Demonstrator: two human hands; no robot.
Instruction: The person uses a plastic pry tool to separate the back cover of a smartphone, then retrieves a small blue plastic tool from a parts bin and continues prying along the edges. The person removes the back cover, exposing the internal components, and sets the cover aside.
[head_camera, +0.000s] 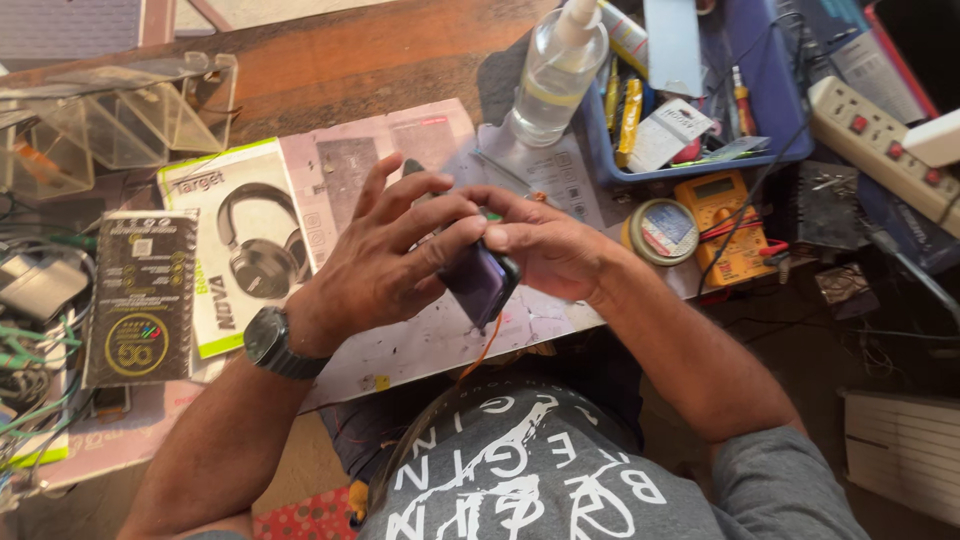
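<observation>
Both my hands hold a dark purple phone (480, 283) above the paper-covered front of the workbench. My left hand (385, 260), with a black watch on its wrist, wraps over the phone's top side, fingers spread. My right hand (545, 245) grips the phone from the right, thumb pressed on its upper edge. A thin orange wire (484, 352) hangs from the phone's lower end. Most of the phone is hidden under my fingers.
A clear spray bottle (553, 75) stands behind my hands beside a blue tray (700, 165) of tools. Right of it lie a round tin (662, 231), a yellow multimeter (728, 222) and a white power strip (880, 150). Headphone box (245, 240), black packet (140, 300) and cables lie left.
</observation>
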